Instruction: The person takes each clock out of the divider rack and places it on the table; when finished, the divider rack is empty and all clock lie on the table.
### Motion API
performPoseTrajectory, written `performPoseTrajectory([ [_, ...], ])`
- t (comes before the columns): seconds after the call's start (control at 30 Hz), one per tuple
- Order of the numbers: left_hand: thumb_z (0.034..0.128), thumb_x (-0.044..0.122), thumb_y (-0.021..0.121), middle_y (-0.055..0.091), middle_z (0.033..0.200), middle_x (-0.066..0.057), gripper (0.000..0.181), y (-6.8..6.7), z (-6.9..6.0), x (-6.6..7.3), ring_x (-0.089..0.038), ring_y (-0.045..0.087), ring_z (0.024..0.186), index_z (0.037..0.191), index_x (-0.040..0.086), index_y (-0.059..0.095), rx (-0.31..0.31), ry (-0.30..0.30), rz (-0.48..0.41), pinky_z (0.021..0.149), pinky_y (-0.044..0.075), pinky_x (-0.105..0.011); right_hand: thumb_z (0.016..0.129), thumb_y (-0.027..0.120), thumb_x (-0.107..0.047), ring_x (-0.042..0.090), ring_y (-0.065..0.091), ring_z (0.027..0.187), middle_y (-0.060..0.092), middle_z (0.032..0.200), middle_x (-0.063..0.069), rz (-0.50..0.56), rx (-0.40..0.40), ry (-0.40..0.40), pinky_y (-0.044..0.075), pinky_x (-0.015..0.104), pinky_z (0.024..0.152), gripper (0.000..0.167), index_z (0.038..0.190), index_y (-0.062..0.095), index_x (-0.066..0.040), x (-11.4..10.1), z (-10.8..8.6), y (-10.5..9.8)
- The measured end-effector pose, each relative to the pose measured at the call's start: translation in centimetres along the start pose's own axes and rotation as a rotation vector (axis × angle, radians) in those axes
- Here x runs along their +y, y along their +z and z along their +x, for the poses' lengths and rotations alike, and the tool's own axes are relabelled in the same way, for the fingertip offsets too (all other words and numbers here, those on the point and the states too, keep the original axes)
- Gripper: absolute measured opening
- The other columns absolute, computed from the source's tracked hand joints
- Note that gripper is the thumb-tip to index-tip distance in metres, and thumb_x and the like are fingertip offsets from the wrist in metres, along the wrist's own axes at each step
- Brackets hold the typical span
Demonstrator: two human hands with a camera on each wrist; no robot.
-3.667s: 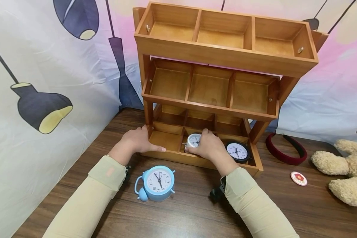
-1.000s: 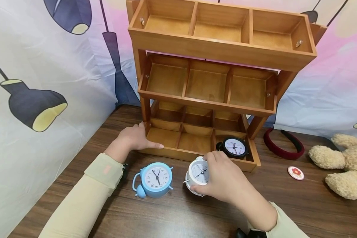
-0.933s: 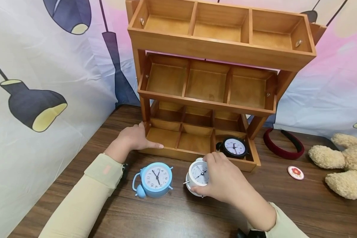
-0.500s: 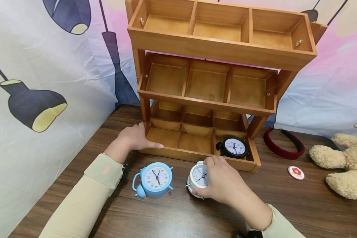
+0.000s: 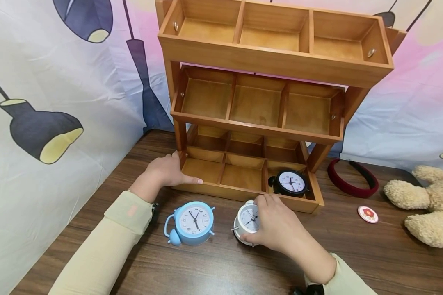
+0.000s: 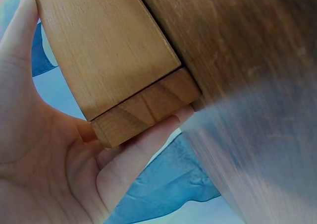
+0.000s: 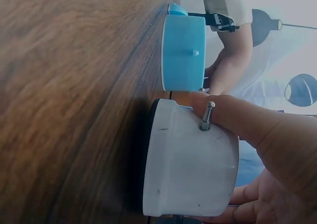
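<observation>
My right hand [image 5: 280, 225] grips a small white alarm clock [image 5: 246, 219] by its sides, thumb at the near edge, fingers at the far edge. Face up, the clock lies on the table in front of the wooden shelf [image 5: 277, 59]; the right wrist view shows its white side [image 7: 193, 164] close against the tabletop. My left hand [image 5: 162, 174] holds the shelf's lower left end, its thumb along the front edge and its fingers round the end board [image 6: 143, 105]. A light blue alarm clock [image 5: 195, 223] lies face up between the hands. A black alarm clock [image 5: 291, 183] sits in the bottom right compartment.
The shelf has three tiers, each divided into compartments. To its right on the table [image 5: 206, 270] are a dark red headband [image 5: 348, 184], a round badge with a red flower [image 5: 368, 214] and a plush toy [image 5: 433, 205]. A printed cloth [image 5: 107, 90] hangs behind.
My right hand has taken the white clock out of the bottom middle compartment to the table in front. Over the last second it has shifted slightly right and nearer. My left hand stays on the shelf.
</observation>
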State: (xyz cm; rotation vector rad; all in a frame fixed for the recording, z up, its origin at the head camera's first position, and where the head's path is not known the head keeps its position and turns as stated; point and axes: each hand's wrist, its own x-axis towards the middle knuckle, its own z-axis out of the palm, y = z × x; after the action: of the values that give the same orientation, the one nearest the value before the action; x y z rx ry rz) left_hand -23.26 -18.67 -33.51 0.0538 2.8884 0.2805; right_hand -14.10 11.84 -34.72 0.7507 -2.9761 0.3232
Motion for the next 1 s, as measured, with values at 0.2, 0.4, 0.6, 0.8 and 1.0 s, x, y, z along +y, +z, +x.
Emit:
performPoseTrajectory([
  [0.2,0.0671,0.089,0.059,0.028,0.151,-0.038,0.141,0.0,0.0,0.0,-0.053,0.038,0.133,0.150,-0.017,0.017,0.001,0.002,-0.004,0.104,0.039,-0.060,0.059,0.090,-0.053,0.032,0.055,0.116,0.060,0.110,0.012,0.006,-0.007,0.013,0.036,0.050,0.110,0.077,0.107,0.058,-0.001,0.2,0.0,0.1],
  [0.4,0.0673,0.088,0.060,0.029,0.151,-0.038,0.140,0.0,0.0,0.0,-0.053,0.039,0.132,0.149,-0.018,0.018,0.004,0.004,-0.007,0.103,0.039,-0.060,0.059,0.090,-0.055,0.034,0.054,0.119,0.060,0.112,0.013,0.004,-0.009,0.009,0.034,0.050,0.112,0.082,0.109,0.058,0.000,0.2,0.0,0.1],
  [0.6,0.0690,0.086,0.061,0.029,0.151,-0.038,0.138,0.0,0.0,0.0,-0.054,0.039,0.132,0.150,-0.017,0.017,0.000,-0.002,-0.007,0.103,0.039,-0.061,0.057,0.089,-0.062,0.039,0.051,0.125,0.059,0.116,0.015,0.000,-0.005,0.024,0.046,0.053,0.100,0.090,0.115,0.057,0.000,0.2,-0.3,0.1],
  [0.8,0.0693,0.086,0.061,0.029,0.150,-0.038,0.138,0.0,-0.1,0.0,-0.054,0.040,0.132,0.150,-0.017,0.017,0.003,-0.006,-0.009,0.103,0.039,-0.061,0.060,0.086,-0.066,0.035,0.055,0.117,0.061,0.115,0.011,0.000,-0.006,0.040,0.054,0.050,0.083,0.091,0.121,0.057,-0.004,0.3,-0.6,-0.2],
  [1.0,0.0693,0.086,0.061,0.029,0.151,-0.038,0.138,0.0,-0.1,0.0,-0.054,0.039,0.132,0.150,-0.017,0.017,0.003,-0.008,-0.011,0.103,0.039,-0.061,0.059,0.077,-0.078,0.029,0.059,0.109,0.062,0.115,0.006,-0.006,-0.022,0.048,0.054,0.048,0.075,0.097,0.128,0.055,-0.013,0.9,-0.7,-1.1],
])
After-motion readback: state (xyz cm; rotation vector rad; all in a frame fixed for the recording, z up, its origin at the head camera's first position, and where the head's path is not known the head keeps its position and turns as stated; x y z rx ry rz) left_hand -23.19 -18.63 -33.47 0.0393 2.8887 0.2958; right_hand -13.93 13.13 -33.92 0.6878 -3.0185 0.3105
